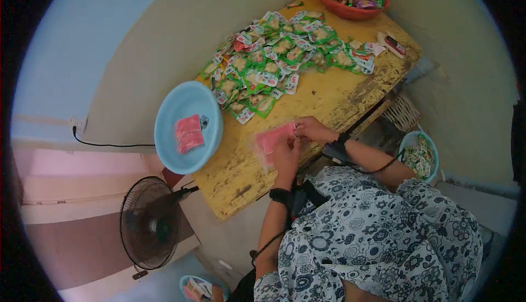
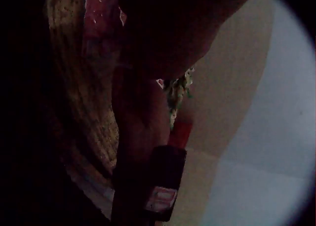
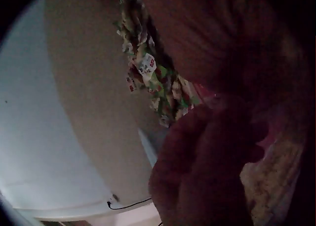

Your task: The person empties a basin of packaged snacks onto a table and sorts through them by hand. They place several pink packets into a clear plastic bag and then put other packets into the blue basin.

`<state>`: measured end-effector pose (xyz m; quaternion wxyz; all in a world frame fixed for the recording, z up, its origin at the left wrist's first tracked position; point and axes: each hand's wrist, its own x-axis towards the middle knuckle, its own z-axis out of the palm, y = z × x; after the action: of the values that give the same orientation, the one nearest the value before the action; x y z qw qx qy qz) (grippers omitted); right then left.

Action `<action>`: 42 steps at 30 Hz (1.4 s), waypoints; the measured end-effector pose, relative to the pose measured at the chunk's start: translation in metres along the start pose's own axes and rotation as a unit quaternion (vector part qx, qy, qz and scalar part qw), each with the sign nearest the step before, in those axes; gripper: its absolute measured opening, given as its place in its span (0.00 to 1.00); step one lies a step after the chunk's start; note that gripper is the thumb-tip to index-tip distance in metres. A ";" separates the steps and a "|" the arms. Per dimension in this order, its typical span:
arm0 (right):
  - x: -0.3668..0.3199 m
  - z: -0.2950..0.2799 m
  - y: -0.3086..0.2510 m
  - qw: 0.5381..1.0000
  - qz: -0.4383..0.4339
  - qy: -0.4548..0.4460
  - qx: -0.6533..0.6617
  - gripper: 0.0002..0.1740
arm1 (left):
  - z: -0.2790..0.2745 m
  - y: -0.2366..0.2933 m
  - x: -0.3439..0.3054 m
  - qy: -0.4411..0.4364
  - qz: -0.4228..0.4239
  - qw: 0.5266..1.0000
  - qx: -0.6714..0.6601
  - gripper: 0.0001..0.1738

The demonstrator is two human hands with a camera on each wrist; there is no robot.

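Both hands [image 1: 298, 137] pinch a thin, glossy pink plastic bag [image 1: 269, 140].

Head view bright, fisheye-warped edges — wrist views dark, blurred, underexposed.

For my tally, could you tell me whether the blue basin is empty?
Not empty: the blue basin holds red packets lying flat near its middle, and the rest of its floor is bare.
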<state>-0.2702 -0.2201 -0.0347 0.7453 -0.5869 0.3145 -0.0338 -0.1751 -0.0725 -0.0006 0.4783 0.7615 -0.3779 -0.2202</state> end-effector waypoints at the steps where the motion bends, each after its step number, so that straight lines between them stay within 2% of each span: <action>1: 0.010 -0.001 0.009 1.000 -0.008 0.001 -0.026 0.08 | 0.001 0.000 -0.001 -0.004 0.002 1.000 0.017 0.08; 3: 0.025 -0.001 0.018 0.997 -0.026 0.005 -0.079 0.06 | 0.003 -0.001 -0.003 -0.006 0.016 1.000 0.003 0.08; 5: 0.031 0.000 0.016 0.970 -0.043 0.045 -0.237 0.05 | 0.004 -0.002 -0.004 -0.014 0.017 1.000 -0.009 0.08; 7: 0.033 0.003 0.020 0.940 -0.080 0.100 -0.317 0.04 | 0.003 -0.003 -0.004 -0.029 0.004 0.999 -0.018 0.08; 9: 0.032 0.011 0.027 0.921 -0.138 0.167 -0.324 0.03 | 0.002 -0.003 -0.005 -0.044 0.000 0.999 -0.018 0.08; 12: 0.031 0.012 0.032 0.891 -0.174 0.204 -0.366 0.03 | 0.000 -0.003 -0.007 -0.041 -0.029 0.998 -0.041 0.09; 15: 0.006 0.010 0.006 0.940 -0.188 0.156 -0.237 0.08 | -0.005 -0.012 -0.008 -0.071 -0.059 0.994 -0.057 0.12; 18: -0.004 -0.005 -0.011 0.919 -0.138 0.160 -0.333 0.08 | -0.007 -0.028 -0.005 -0.109 -0.078 0.987 -0.086 0.14; 21: 0.002 -0.011 -0.035 0.963 -0.166 0.117 -0.176 0.06 | 0.011 -0.080 -0.010 -0.112 -0.097 0.973 -0.176 0.14; 22: 0.007 -0.011 -0.048 0.961 -0.184 0.117 -0.167 0.06 | 0.015 -0.093 -0.011 -0.109 -0.102 0.966 -0.213 0.13; 25: 0.023 -0.010 -0.088 0.949 -0.240 0.122 -0.166 0.06 | -0.004 -0.071 -0.014 -0.108 -0.079 0.975 -0.180 0.11; 26: 0.035 -0.013 -0.101 0.940 -0.261 0.125 -0.183 0.06 | -0.003 -0.076 -0.015 -0.109 -0.097 0.962 -0.229 0.10; 28: 0.055 -0.016 -0.129 0.906 -0.306 0.153 -0.250 0.06 | 0.004 -0.089 -0.020 -0.111 -0.131 0.930 -0.326 0.08; 31: 0.081 -0.017 -0.168 0.821 -0.371 0.215 -0.377 0.05 | 0.006 -0.104 -0.022 -0.147 -0.151 0.934 -0.290 0.07; 35: 0.124 -0.016 -0.202 0.713 -0.465 0.229 -0.472 0.12 | 0.022 -0.126 -0.032 -0.131 -0.064 0.933 -0.330 0.09; 38: 0.152 -0.011 -0.217 0.636 -0.500 0.243 -0.536 0.17 | 0.004 -0.087 -0.036 -0.198 -0.137 0.898 -0.368 0.10; 39: 0.158 -0.008 -0.223 0.610 -0.503 0.253 -0.557 0.18 | 0.004 -0.087 -0.038 -0.184 -0.124 0.910 -0.351 0.09; 41: 0.170 -0.001 -0.234 0.615 -0.468 0.268 -0.575 0.19 | 0.008 -0.085 -0.045 -0.156 -0.098 0.930 -0.317 0.08; 42: 0.178 0.001 -0.238 0.618 -0.451 0.276 -0.582 0.20 | 0.004 -0.079 -0.045 -0.175 -0.095 0.924 -0.328 0.08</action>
<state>-0.0517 -0.3674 0.1028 0.0168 -0.9289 0.1554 -0.3358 -0.1764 -0.0189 -0.0745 0.6045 0.5438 -0.2884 -0.5056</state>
